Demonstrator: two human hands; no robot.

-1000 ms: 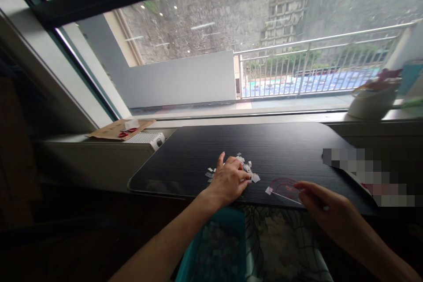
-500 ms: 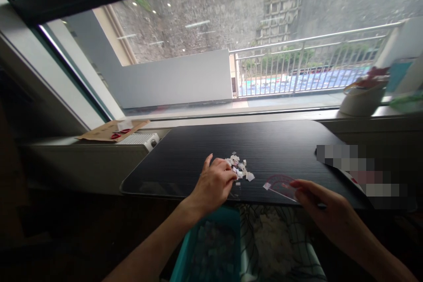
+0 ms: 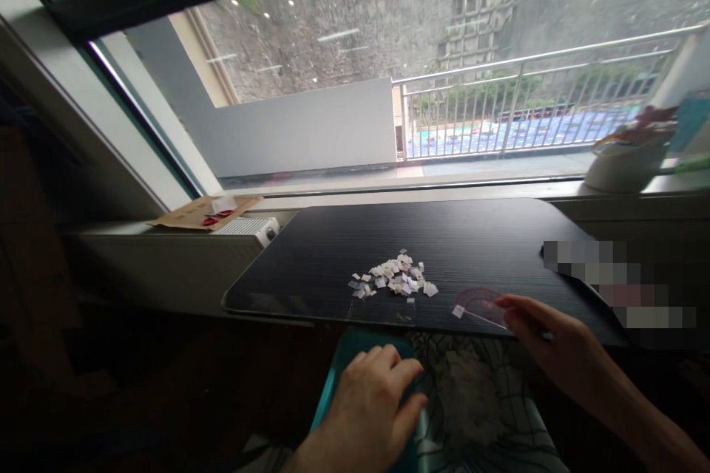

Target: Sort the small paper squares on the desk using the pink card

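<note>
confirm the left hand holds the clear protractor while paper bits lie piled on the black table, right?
Wrong hand: the right hand holds the clear protractor, as the head view shows, while paper bits lie piled on the black table.

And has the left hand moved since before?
Yes. Against the black table, the left hand has pulled back past the near edge, from the paper bits to the blue-green box.

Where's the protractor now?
In the head view, the protractor is in the right hand, at the near edge of the black table, right of the paper scraps.
</note>
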